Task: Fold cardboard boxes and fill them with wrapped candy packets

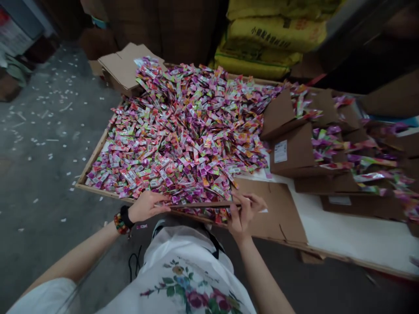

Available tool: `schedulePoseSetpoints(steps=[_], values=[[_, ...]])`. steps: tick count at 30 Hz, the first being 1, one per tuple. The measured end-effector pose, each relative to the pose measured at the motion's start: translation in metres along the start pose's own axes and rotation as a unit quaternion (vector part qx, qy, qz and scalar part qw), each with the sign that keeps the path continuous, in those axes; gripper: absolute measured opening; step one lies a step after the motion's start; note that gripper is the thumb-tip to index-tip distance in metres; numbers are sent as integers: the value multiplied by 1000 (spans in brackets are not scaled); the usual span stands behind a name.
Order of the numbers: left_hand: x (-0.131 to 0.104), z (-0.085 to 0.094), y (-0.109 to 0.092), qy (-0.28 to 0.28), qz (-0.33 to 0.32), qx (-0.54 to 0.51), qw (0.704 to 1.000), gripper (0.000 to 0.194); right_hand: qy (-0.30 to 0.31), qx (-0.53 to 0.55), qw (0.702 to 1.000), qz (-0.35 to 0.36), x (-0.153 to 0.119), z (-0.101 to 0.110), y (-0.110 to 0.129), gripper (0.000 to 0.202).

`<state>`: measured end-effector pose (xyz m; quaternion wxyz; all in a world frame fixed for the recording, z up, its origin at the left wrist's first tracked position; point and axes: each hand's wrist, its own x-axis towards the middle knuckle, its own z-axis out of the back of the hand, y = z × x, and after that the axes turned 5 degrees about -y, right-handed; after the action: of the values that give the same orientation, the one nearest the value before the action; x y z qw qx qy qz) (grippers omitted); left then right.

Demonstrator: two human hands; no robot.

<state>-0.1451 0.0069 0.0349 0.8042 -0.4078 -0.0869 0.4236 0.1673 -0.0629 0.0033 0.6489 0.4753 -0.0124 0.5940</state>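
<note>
A flat piece of brown cardboard (199,204), seen almost edge-on, spans the space between my hands at the table's near edge. My left hand (147,206) pinches its left end between thumb and fingers. At the other end, the fingers of my right hand (242,213) close around the cardboard. Just beyond it spreads a big heap of small pink, purple and green wrapped packets (186,135). A folded flat carton (281,213) lies on the white tabletop to the right of my right hand.
Open cartons (291,150) filled with packets stand in rows on the right. Flattened cardboard (122,65) is stacked at the back left. Yellow sacks (271,37) are piled behind the table. A wooden rim (93,159) edges the heap, and paper scraps litter the floor (42,174).
</note>
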Motion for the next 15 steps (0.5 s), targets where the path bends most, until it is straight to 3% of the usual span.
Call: schedulePoseSetpoints(steps=[4, 7, 9, 11, 13, 15], values=[[12, -5, -10, 35, 32, 91, 995, 51, 39, 44, 998, 37, -14, 18, -7, 39], [29, -5, -16, -20, 106, 217, 970, 51, 111, 126, 985, 28, -32, 33, -4, 59], [34, -4, -19, -54, 160, 240, 956, 44, 145, 159, 975, -55, -46, 41, -5, 76], [30, -5, -22, -59, 191, 232, 952, 38, 136, 177, 956, -189, -58, 41, -10, 89], [24, -10, -24, -56, 212, 230, 948, 36, 124, 205, 919, -313, -66, 32, -20, 96], [23, -19, -25, -80, 241, 211, 944, 29, 147, 219, 887, -378, -69, 15, -28, 101]])
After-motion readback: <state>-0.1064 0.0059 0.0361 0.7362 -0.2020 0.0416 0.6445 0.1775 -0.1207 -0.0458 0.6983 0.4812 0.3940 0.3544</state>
